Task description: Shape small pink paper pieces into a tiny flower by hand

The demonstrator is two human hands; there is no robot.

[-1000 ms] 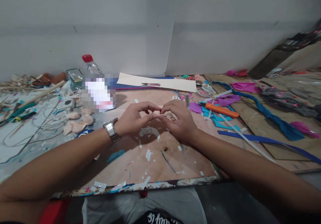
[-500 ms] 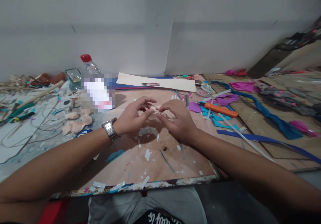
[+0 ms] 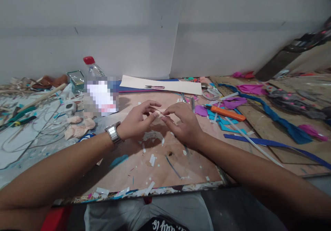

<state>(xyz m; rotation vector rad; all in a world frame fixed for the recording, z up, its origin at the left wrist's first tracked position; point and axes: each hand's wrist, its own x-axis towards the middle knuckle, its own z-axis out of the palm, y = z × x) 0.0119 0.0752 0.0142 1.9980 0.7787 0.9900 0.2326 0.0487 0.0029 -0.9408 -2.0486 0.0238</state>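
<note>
Over the middle of the worktable (image 3: 155, 169), my left hand (image 3: 141, 118) and my right hand (image 3: 184, 122) meet at the fingertips. Thumb and fingers of each are pinched around a small pale piece (image 3: 160, 115), thin and mostly hidden by the fingers, so its kind is unclear. A silver watch (image 3: 113, 133) is on my left wrist. Beneath the hands, a whitish dried patch (image 3: 152, 137) marks the tabletop. Behind them, thread snips (image 3: 155, 87) lie on a cream strip of card (image 3: 181, 86).
At left stand a red-capped bottle (image 3: 89, 60), green-handled pliers (image 3: 20, 117), peach crumpled pieces (image 3: 80, 127) and a grey cable. On the right lie an orange utility knife (image 3: 227, 113), blue ribbon (image 3: 274, 143), teal crepe strip (image 3: 279, 117) and a brown board (image 3: 279, 156). Scraps line the front edge.
Both hands stay almost in place, with only slight finger shifts around the small pale piece. Nothing else on the table has visibly moved.
</note>
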